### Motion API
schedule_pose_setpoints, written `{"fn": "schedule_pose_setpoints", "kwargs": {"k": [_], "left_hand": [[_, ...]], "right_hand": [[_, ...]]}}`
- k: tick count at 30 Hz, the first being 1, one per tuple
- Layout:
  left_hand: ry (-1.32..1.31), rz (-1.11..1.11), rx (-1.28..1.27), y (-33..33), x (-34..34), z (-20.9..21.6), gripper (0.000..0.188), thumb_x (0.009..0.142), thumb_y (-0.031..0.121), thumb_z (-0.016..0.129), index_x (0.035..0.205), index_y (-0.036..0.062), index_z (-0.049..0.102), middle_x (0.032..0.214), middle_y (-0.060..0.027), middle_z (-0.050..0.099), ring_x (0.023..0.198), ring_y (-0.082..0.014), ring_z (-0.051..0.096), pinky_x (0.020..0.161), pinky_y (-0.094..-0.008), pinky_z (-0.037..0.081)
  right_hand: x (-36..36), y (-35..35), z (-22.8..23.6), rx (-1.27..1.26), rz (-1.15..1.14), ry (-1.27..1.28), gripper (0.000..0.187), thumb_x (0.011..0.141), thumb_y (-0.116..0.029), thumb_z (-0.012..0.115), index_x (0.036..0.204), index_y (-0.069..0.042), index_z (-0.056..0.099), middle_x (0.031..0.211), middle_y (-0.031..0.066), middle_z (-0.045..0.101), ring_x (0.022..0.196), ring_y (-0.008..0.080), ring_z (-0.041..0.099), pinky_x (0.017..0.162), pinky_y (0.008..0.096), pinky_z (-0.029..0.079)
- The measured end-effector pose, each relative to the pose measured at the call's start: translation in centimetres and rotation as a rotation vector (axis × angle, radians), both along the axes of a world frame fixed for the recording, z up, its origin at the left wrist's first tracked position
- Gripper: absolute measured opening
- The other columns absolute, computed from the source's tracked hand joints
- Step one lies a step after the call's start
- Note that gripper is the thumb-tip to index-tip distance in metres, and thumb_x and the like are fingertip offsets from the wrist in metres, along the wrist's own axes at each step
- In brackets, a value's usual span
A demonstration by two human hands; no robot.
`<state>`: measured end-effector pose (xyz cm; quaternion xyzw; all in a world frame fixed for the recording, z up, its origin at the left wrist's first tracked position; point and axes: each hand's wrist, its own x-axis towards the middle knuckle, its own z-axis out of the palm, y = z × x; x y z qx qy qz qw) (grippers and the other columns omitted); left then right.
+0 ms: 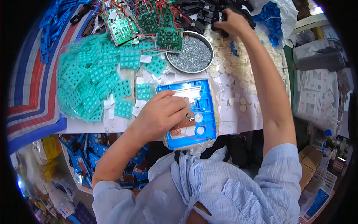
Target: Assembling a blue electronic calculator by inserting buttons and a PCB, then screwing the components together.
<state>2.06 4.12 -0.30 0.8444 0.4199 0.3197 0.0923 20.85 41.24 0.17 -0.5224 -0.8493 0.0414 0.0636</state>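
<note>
Nearest us, just below the middle of the frame, our left hand (160, 115) rests on a blue plastic housing (194, 112) that lies flat at the table's near edge. The fingers (178, 102) curl down and press on its upper left part, beside a brown circuit board (184, 125) seated inside; we cannot tell whether they pinch anything small beneath them. We judge the housing to be light and stiff, a thin moulded shell that would flex a little if twisted. Thin red wires (194, 136) trail from the board across the lower part of the shell, and these look fragile, so the sound place to take hold is the outer blue rim, not the board or the wires.

Left of centre spreads a heap of teal rubber keypads (93, 80), soft and floppy by the look of them, with small white paper slips among them. Above centre sits a round metal dish of small screws (190, 56), and beside it, to the right, a spread of pale round discs (238, 74).

Farthest off, at the top of the frame, our right hand (233, 22) is closed over a black plastic part (218, 20) in a pile of similar pieces. Green circuit boards (156, 26) with red wires lie at upper centre.
</note>
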Motion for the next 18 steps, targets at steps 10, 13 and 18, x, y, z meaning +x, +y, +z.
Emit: {"fn": "schedule_pose_setpoints", "kwargs": {"k": [10,13,18], "left_hand": [[0.027,0.139,0.002,-1.7,0.5,-0.5,0.027,0.075,0.011,0.078,0.101,0.0070,0.071,0.113,-0.0043,0.073,0.106,-0.0254,0.066,0.094,-0.0458,0.048],[0.016,0.212,0.005,-2.2,0.8,-0.4,0.028,0.074,0.012,0.079,0.101,0.0086,0.073,0.114,-0.0009,0.073,0.101,-0.0247,0.063,0.088,-0.0430,0.047],[-0.037,0.239,0.016,-2.7,0.9,-0.8,0.028,0.073,0.010,0.080,0.100,0.0094,0.074,0.117,-0.0024,0.073,0.096,-0.0251,0.063,0.086,-0.0419,0.047]], "right_hand": [[1.1,-4.3,4.5,-0.196,0.000,0.722,0.050,0.070,-0.021,0.092,0.093,-0.002,0.052,0.079,0.0073,0.063,0.069,0.0145,0.062,0.057,0.0317,0.051],[2.2,-14.1,5.5,-0.492,0.152,1.005,0.054,0.077,-0.030,0.088,0.119,-0.005,0.064,0.099,0.0096,0.070,0.092,0.0213,0.071,0.074,0.0325,0.056],[2.6,-24.7,2.4,-0.412,0.195,0.982,0.047,0.071,-0.024,0.095,0.095,-0.005,0.059,0.094,0.0026,0.062,0.087,0.0111,0.060,0.075,0.0263,0.050]]}}
